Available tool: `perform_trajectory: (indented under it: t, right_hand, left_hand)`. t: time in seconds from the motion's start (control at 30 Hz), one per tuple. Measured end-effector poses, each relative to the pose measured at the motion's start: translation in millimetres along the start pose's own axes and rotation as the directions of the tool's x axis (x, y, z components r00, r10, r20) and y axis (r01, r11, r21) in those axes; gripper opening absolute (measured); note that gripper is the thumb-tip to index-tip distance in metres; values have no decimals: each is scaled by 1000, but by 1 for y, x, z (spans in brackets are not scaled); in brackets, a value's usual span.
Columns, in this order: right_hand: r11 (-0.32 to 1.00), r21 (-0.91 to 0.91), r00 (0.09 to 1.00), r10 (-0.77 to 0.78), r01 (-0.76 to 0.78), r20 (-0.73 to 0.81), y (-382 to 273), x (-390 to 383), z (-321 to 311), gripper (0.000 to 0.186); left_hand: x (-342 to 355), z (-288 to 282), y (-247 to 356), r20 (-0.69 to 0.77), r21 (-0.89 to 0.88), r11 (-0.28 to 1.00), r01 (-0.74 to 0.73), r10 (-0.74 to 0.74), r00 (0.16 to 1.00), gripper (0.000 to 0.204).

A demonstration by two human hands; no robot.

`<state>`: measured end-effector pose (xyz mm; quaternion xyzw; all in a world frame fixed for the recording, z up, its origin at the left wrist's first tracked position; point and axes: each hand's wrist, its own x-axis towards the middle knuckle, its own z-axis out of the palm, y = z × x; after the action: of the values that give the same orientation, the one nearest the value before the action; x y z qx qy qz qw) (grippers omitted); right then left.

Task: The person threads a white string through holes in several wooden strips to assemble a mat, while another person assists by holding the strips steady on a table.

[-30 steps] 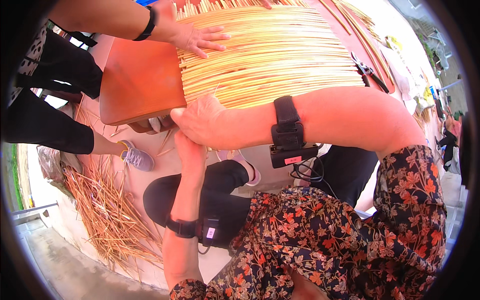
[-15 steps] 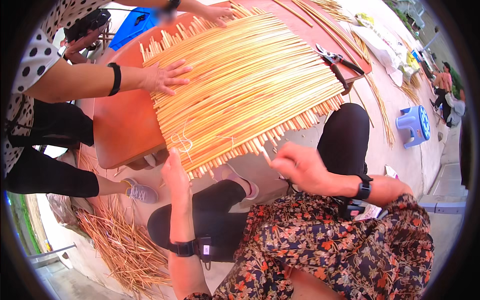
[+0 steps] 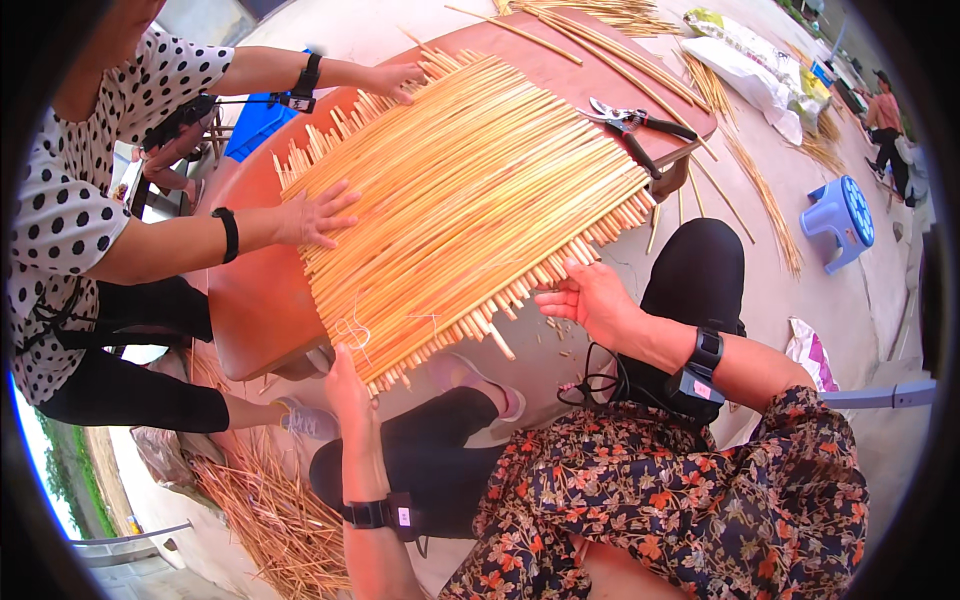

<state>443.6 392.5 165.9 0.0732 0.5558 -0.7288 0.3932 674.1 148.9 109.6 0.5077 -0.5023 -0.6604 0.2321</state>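
Observation:
A mat of yellow reeds [image 3: 470, 200], bound with white thread, lies over the reddish-brown table [image 3: 250, 320]; its near edge juts out past the tabletop. At the mat's near left corner, my left hand [image 3: 352, 388] grips the edge, with some fingers hidden. Beside the uneven reed ends on the near right edge is my right hand [image 3: 605, 308], its fingers stretched out and thumb raised against the ends. One reed end [image 3: 500, 338] sticks out farther than those around it. Loose white thread [image 3: 352, 330] lies on the mat near my left hand.
Across the mat, a co-worker's hands [image 3: 322, 215] rest on its left side and far corner. Red-and-black pruning shears [image 3: 640, 125] lie by the table's right edge. Loose reeds [image 3: 620, 65] lie behind; a reed heap [image 3: 270, 510] is on the floor. A blue stool [image 3: 838, 222] stands right.
My right hand has moved up toward the reed ends and its fingers have spread from a pinch. The mat appears lower and more tilted in view. My left hand keeps its corner.

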Motion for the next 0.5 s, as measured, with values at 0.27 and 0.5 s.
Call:
perform_trajectory:
  t: [0.27, 0.5]
  right_hand:
    - [994, -111, 997, 6, 2, 73, -6, 10, 2, 31]
    - [981, -194, 988, 54, -25, 145, -19, 33, -2, 32]
  left_hand:
    - [-31, 13, 7, -109, -28, 1000, 13, -16, 994, 41]
    - [-52, 17, -1, -139, -82, 997, -2, -10, 990, 39]
